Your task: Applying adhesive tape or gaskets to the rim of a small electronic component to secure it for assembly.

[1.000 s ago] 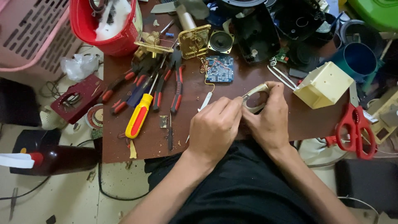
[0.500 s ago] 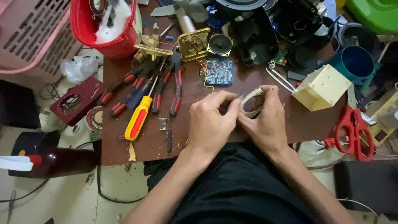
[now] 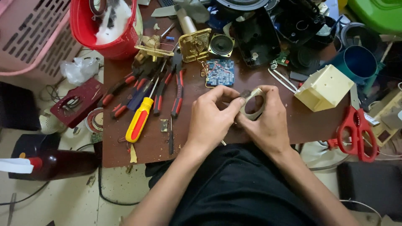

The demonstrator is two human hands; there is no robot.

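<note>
Both my hands meet over the brown table (image 3: 138, 146) on a small roll of pale tape (image 3: 254, 103). My right hand (image 3: 268, 123) holds the roll from below and behind, fingers curled round its rim. My left hand (image 3: 209, 119) pinches at the roll's left edge with thumb and forefinger, where a small dark bit shows. A blue circuit board (image 3: 220, 72) lies just beyond my hands.
Red-handled pliers (image 3: 178, 90) and a yellow-and-red screwdriver (image 3: 139, 119) lie left of my hands. A red bucket (image 3: 106, 27), brass part (image 3: 194, 44), small speaker (image 3: 221, 44), cream box (image 3: 323, 88), blue cup (image 3: 356, 62) and red scissors (image 3: 354, 132) crowd the table's back and right.
My hands have drawn closer together on the tape roll and lifted it slightly toward the circuit board. My left fingers now pinch the roll's edge.
</note>
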